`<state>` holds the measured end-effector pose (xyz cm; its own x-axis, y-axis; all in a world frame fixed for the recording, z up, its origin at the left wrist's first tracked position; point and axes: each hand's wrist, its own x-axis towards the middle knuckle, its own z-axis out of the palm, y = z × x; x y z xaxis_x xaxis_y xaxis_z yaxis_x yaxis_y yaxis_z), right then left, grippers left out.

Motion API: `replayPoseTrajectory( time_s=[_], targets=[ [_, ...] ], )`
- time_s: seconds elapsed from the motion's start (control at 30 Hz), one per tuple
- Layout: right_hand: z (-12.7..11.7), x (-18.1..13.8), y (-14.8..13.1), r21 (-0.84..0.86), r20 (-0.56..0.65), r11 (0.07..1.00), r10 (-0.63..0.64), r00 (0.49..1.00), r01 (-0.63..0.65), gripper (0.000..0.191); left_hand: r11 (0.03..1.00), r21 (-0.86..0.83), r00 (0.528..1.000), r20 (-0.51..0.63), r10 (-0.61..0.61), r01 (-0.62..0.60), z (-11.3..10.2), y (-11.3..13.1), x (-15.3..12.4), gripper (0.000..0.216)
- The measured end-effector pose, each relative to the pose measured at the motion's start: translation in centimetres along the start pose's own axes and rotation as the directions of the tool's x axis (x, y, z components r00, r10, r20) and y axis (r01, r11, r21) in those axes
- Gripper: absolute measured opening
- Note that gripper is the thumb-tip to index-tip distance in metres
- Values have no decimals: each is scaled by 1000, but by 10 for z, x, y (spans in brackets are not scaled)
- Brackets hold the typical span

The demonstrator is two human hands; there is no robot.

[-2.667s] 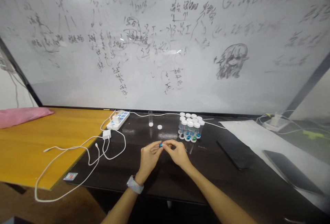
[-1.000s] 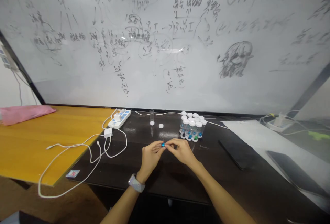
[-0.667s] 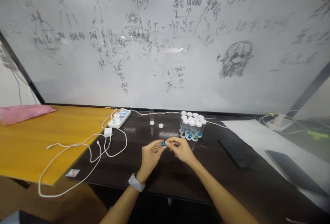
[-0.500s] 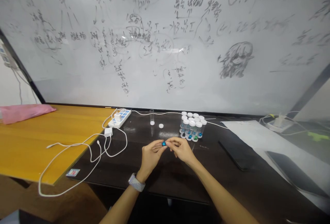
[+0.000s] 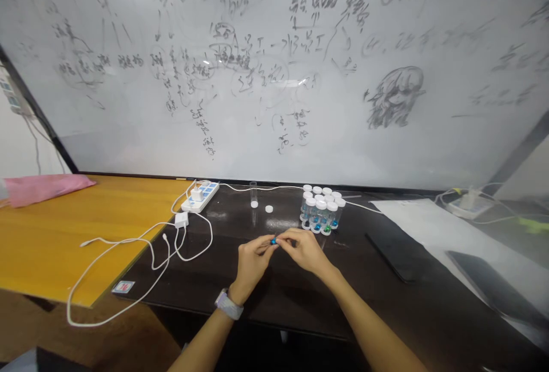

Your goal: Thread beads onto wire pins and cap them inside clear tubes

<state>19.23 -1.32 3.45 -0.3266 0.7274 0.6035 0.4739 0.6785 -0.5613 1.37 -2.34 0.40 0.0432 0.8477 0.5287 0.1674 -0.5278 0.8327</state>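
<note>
A small shiny blue ball-like piece is pinched between the fingertips of both hands, above the dark table. My left hand, with a watch on its wrist, grips it from the left with thumb and forefinger. From the other side, my right hand closes thumb and fingers on it. The fingers cover most of the piece. Beyond the hands stands an uncapped clear tube with a white base, and a loose white cap lies beside it. Several clear tubes with white caps stand grouped behind my right hand, with blue and green pieces inside.
A white power strip and tangled white cables lie to the left. To the right are a black phone-like slab, white paper and a second dark device. A whiteboard rises behind the table.
Both hands stay together on the blue piece, with the fingers shifting slightly around it. The view has moved only a little.
</note>
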Motion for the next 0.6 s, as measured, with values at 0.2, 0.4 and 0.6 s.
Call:
replayPoseTrajectory(
  time_s=[0.2,0.4,0.6],
  targets=[
    [4,-2,-1,-58,-3,997,-49,999,49,20,1000,12,1000,1,6,-6,-1,1,0,20],
    [9,-7,-3,-75,-43,995,-73,996,69,22,1000,-17,1000,-12,-8,8,0,-1,0,20],
    [5,-8,-5,-200,33,969,-141,989,145,25,1000,-6,1000,-6,-5,5,-1,-3,0,19]
  ],
)
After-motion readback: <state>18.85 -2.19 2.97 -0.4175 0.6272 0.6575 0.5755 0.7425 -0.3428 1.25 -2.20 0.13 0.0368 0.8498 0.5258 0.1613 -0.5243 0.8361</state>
